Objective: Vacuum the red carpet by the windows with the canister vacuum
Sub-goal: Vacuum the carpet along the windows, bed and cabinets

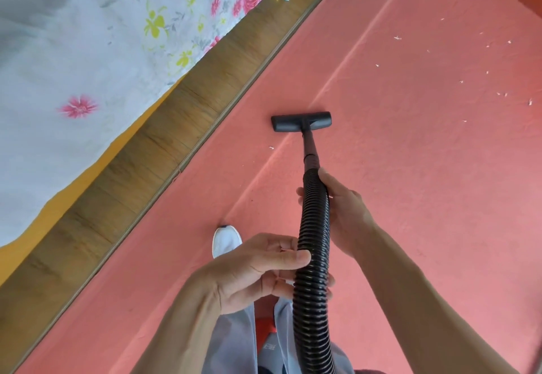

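A black floor nozzle (301,121) lies flat on the red carpet (410,168), joined by a short black wand (310,150) to a ribbed black hose (313,256) that runs down toward me. My right hand (343,212) grips the hose just below the wand. My left hand (261,271) holds the hose lower down, thumb and fingers curled round it. The canister itself is out of view. Small white scraps (397,38) lie scattered on the carpet to the upper right of the nozzle.
A wooden bed frame (164,139) runs diagonally along the carpet's left edge, with a floral sheet (88,51) draped over it. My white shoe (226,240) stands on the carpet left of the hose. One scrap (271,147) lies near the nozzle.
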`<state>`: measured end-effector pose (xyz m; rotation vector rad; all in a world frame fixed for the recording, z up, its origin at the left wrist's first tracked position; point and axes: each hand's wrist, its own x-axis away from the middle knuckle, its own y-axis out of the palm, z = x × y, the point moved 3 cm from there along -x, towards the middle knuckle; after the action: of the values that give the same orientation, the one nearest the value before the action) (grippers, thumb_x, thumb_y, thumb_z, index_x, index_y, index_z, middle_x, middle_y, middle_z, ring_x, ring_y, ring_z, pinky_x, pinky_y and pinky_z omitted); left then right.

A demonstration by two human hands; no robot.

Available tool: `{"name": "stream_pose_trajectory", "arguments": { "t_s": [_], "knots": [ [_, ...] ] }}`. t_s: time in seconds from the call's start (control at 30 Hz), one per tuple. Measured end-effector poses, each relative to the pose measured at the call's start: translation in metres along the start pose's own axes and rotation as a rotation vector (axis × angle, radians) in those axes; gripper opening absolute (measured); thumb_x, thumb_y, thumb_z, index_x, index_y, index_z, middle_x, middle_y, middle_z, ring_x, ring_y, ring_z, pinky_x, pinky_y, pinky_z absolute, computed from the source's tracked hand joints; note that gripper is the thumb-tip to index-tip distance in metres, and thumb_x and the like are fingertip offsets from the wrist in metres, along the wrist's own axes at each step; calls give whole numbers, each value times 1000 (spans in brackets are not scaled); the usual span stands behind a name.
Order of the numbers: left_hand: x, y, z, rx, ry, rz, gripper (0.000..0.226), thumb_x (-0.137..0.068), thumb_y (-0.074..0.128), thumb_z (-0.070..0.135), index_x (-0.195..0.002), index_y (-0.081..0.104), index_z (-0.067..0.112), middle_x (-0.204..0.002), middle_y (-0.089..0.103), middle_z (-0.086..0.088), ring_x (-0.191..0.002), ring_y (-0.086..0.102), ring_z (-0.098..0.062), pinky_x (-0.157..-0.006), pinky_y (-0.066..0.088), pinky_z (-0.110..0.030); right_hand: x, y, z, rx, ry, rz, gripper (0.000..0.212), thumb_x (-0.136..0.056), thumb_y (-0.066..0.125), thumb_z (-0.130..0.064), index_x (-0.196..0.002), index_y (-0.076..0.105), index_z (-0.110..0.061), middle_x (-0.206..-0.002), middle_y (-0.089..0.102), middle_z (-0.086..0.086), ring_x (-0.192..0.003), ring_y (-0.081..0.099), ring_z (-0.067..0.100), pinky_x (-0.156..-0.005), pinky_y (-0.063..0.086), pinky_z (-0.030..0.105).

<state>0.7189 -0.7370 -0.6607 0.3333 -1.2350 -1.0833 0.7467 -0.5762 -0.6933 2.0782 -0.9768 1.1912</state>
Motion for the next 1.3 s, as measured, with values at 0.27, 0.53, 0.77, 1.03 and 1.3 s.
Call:
{"name": "stream_pose_trajectory", "arguments": {
  "t_s": [0.27,0.53,0.77,1.03,1.3],
  "knots": [
    [23,-1,-30,18,10,-127,37,-80,78,28,-108,63,8,-110,67,-23,-102,66,-39,-87,53,-41,22,13,22,238,29,0,47,-91,63,-18,-112,57,23,-86,58,26,-72,54,30,-62,45,37],
    [33,4,-42,19,144,-174,57,-67,90,28,-111,62,5,-109,58,-22,-109,46,-49,-95,27,-80,49,20,21,291,36,-44,33,-92,60,-21,-97,65,11,-82,62,24,-67,56,27,-62,48,37],
    [31,8,-24,17,192,-165,57,-72,86,36,-115,62,8,-107,68,-21,-98,68,-36,-94,50,-49,52,25,-6,207,-68,-137,27,-95,56,-18,-90,64,7,-73,62,19,-56,59,18,-48,50,25],
    [24,4,-27,113,243,-57,38,-78,81,32,-107,68,12,-109,69,-21,-99,69,-37,-89,54,-41,27,46,-3,286,-50,-187,28,-96,56,-22,-95,64,5,-80,63,19,-60,59,19,-55,49,30],
    [35,6,-39,79,164,-83,25,-83,68,10,-108,66,12,-110,67,-23,-101,69,-35,-94,53,-46,32,30,20,375,97,-128,34,-95,56,-20,-111,59,10,-82,66,22,-55,63,20,-51,50,29]
  ]
}}
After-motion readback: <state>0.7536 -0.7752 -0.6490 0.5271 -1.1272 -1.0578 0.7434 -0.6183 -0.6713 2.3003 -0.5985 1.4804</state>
